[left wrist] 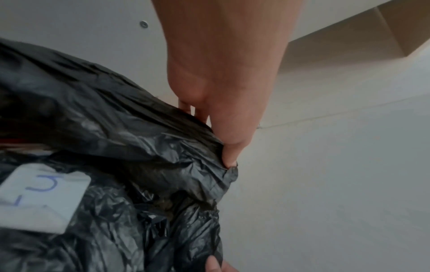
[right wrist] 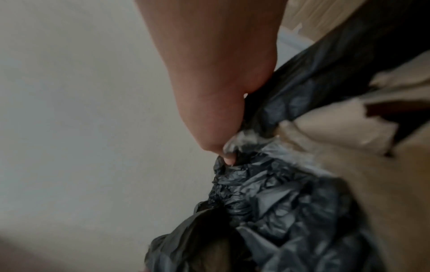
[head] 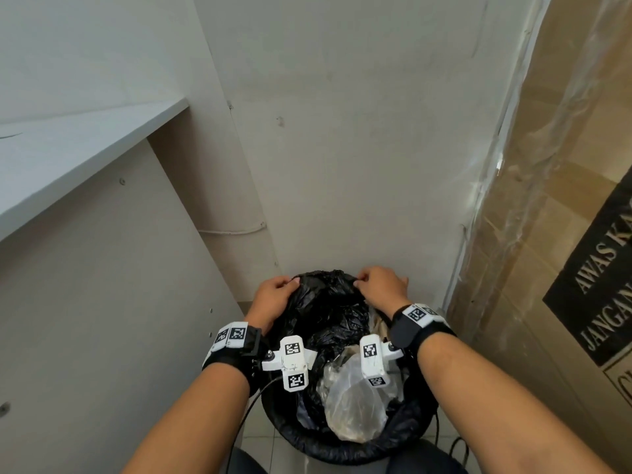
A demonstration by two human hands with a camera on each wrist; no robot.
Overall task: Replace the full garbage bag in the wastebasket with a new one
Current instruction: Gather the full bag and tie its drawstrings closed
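Both hands pinch far edge of black garbage bag (head: 328,302), still inside wastebasket (head: 342,451): left hand (head: 273,295) and right hand (head: 381,285) w/ fingers curled on film. Thin, soft, prob tears easily; looks full, so gather rim, don't yank.

I count 2 hands: left hand (head: 273,295) at 11 o'clock on the rim, right hand (head: 379,285) at 1 o'clock. 1 bin (head: 342,453). 1 black bag (head: 328,313) lining it. 1 clear bag (head: 352,401) inside, approx 6 o'clock. 1 white paper slip (left wrist: 42,197) in the trash, seen by left wrist cam only. 2 wrist cams. 1 shelf (head: 68,159) at 10 o'clock. 1 wrapped carton (head: 564,200) at 3 o'clock.
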